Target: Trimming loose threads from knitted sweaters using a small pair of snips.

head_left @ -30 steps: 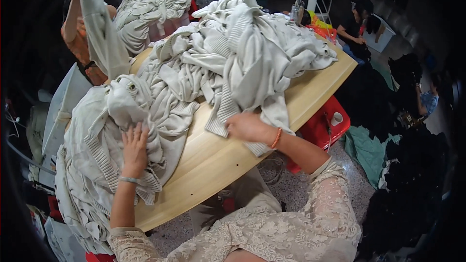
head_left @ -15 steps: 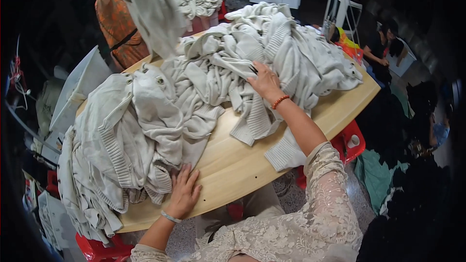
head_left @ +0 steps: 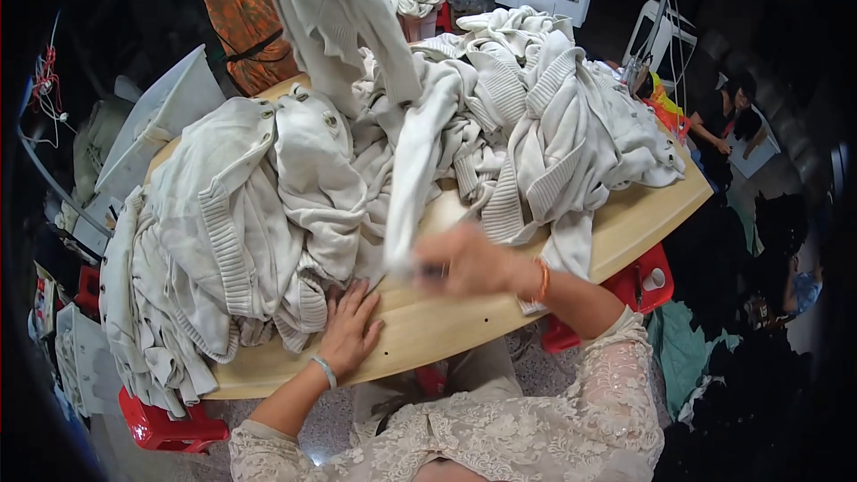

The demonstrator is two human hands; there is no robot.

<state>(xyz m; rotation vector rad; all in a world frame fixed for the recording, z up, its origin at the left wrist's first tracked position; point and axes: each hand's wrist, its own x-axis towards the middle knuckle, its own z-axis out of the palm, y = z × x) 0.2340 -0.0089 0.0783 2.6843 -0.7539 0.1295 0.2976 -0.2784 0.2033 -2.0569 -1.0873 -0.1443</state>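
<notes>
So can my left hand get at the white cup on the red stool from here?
Probably not easily: your right forearm lies between your left hand and the white cup, beyond the table edge.

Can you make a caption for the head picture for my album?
Left hand on the table, blurred right hand at one garment, pale knits heaped around.

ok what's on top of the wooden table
Off-white ribbed knit garments lie heaped across the wooden table, and the left hand rests near its front edge. The surface under the heaps, and anything between the folds, is covered.
</notes>
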